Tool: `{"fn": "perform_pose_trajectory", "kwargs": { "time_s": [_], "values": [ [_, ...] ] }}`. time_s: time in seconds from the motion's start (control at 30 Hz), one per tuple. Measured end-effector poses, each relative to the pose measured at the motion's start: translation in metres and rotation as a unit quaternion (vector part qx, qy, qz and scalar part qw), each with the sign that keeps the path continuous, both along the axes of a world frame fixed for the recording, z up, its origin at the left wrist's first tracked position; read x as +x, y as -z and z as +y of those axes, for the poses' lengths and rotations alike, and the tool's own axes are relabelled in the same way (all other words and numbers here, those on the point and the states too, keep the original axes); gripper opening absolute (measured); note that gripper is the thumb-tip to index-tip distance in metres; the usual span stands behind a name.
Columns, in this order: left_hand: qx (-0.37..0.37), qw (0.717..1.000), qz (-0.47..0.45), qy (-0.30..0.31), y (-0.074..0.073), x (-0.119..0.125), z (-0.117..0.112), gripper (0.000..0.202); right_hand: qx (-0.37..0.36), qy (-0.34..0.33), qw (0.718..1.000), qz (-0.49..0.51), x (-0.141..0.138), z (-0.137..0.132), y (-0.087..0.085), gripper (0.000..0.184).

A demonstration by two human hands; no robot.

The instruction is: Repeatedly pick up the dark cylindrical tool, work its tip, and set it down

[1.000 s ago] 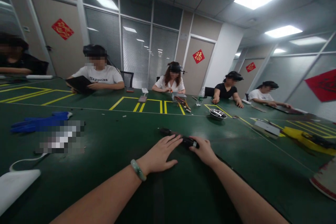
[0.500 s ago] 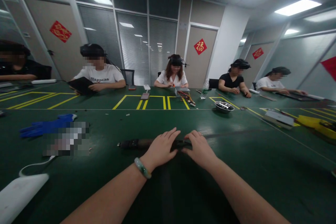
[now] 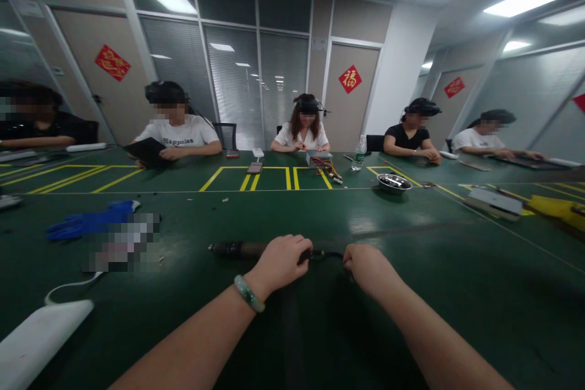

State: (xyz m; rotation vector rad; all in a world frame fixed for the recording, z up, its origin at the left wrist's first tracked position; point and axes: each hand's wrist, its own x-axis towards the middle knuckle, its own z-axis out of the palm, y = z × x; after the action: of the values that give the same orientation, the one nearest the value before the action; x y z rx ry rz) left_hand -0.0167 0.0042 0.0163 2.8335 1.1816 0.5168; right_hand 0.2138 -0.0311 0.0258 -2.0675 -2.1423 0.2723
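Observation:
A dark electric screwdriver (image 3: 249, 250) lies lengthwise on the green table, its metal tip pointing left. My left hand (image 3: 282, 262), with a jade bangle at the wrist, is closed around its rear end and hides that part. From there a thin black cord (image 3: 331, 253) runs right into my right hand (image 3: 369, 265), whose curled fingers pinch it. The stretch of cord inside the right fist is hidden.
Left of me are blue gloves (image 3: 94, 219), a blurred-out device on a white cable, and a white power bank (image 3: 43, 341). Farther off stand a metal bowl (image 3: 393, 183) and a water bottle (image 3: 359, 153). Several people with headsets sit across the green table (image 3: 183, 329).
Both hands were spread over the screwdriver's rear end. The left fingers have closed on it, while the right hand has shifted right and shut on the cord.

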Motion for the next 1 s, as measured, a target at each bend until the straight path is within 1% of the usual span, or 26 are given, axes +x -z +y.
{"fn": "perform_pose_trajectory", "kwargs": {
  "time_s": [0.03,0.1,0.17,0.23,0.37,0.5,0.67,0.73,0.83,0.9,1.0],
  "values": [
    [-0.002,1.0,0.001,-0.001,-0.001,0.0,-0.001,0.014,0.022,0.012,1.0,0.009,0.001,0.003,0.0,0.012],
    [-0.003,1.0,0.004,-0.001,-0.001,0.001,-0.002,0.013,0.09,0.032,0.995,0.037,-0.001,0.012,0.001,0.013],
    [0.003,1.0,0.012,-0.002,-0.001,0.003,-0.002,0.013,0.15,0.033,0.985,0.072,-0.004,0.02,0.003,0.015],
    [0.009,1.0,0.021,-0.008,0.0,0.006,-0.001,0.014,0.175,0.02,0.978,0.109,-0.008,0.027,0.006,0.017],
    [0.017,0.999,0.023,-0.021,0.003,0.011,-0.002,0.012,0.162,-0.031,0.977,0.137,-0.011,0.032,0.015,0.015],
    [0.018,1.0,-0.002,0.001,0.004,0.009,-0.002,0.011,0.164,-0.077,0.976,0.122,-0.009,0.028,0.021,0.016],
    [0.016,1.0,-0.016,0.021,0.004,0.006,0.0,0.012,0.144,-0.115,0.977,0.109,-0.01,0.025,0.021,0.018],
    [0.016,1.0,-0.017,0.02,0.004,0.006,0.001,0.013,0.14,-0.105,0.978,0.116,-0.01,0.026,0.022,0.019],
    [0.016,1.0,-0.017,0.021,0.004,0.006,0.003,0.013,0.127,-0.06,0.982,0.128,-0.008,0.026,0.022,0.023],
    [0.019,0.999,-0.017,0.024,0.004,0.006,0.004,0.013,0.113,-0.037,0.986,0.118,-0.009,0.024,0.022,0.021],
    [0.022,0.999,-0.022,0.03,0.005,0.004,0.005,0.013,0.123,-0.05,0.987,0.09,-0.012,0.019,0.021,0.016]
  ]
}}
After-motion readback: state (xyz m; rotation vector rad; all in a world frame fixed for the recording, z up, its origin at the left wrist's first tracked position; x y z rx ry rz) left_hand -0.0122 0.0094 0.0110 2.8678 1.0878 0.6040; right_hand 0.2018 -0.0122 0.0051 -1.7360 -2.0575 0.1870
